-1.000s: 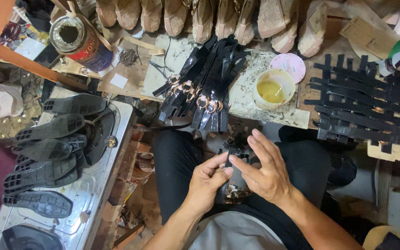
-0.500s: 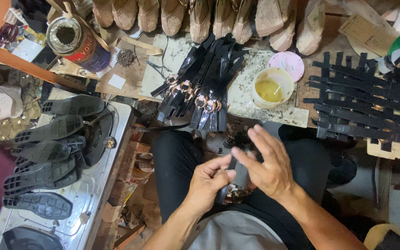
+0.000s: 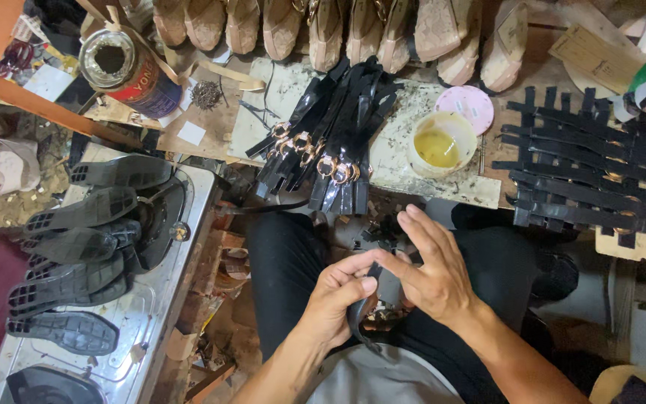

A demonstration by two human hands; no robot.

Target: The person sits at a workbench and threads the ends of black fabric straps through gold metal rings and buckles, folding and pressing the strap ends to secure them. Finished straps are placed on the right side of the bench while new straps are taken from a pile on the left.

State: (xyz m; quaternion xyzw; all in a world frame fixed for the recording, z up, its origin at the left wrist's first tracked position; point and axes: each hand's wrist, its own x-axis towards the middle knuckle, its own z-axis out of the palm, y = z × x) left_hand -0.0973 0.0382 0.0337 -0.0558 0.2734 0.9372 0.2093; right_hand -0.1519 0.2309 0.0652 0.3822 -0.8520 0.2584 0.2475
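Low in the middle of the frame, over the person's lap, the left hand (image 3: 336,293) is clenched around a narrow, glossy black strap of leather-like material (image 3: 358,318), thumb and forefinger pinching its upper end. The strap's long axis runs nearly up and down the picture: from the pinch it drops behind the left fingers and curls out toward the bottom edge. The right hand (image 3: 434,274) sits just beside it on the right side of the frame, fingers loosely spread, its forefinger and thumb meeting the strap's top end where the left hand's thumb is; whether they actually grip cannot be told. So the strap lies between both hands, the left holding it more fully. Above, a bundle of black straps with gold-coloured ring buckles (image 3: 328,142) lies on the speckled work board (image 3: 401,153), beside a round cream tub of yellow glue (image 3: 441,143).
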